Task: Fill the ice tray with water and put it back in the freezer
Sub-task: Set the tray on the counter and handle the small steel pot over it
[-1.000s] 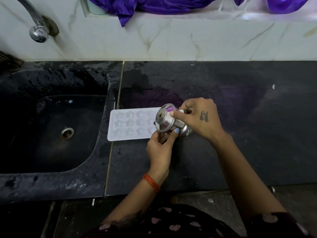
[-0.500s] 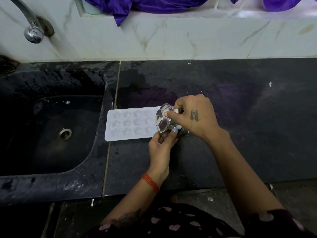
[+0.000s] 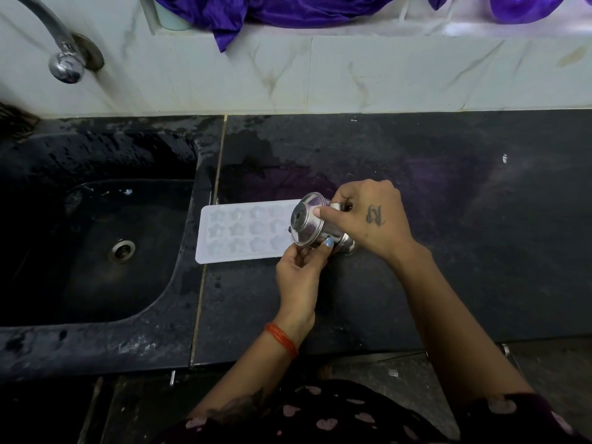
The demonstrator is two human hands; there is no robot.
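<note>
Both hands, left (image 3: 298, 277) and right (image 3: 373, 216), gripping tipped steel pot (image 3: 309, 224), apparently hiding ice tray (image 3: 237, 233) end

The steel pot (image 3: 309, 224) and right hand (image 3: 371, 219) hide the ice tray's (image 3: 237, 233) right end; the tap (image 3: 61, 52) is cut off at top.

The right hand (image 3: 368, 219) curls closed, knuckles up, forefinger stretched leftward; the left hand (image 3: 299, 277) pinches upward just below it.

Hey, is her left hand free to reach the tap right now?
Probably not right away: the left hand is busy steadying the steel cup with the right hand, and the tap sits far across the sink.
</note>
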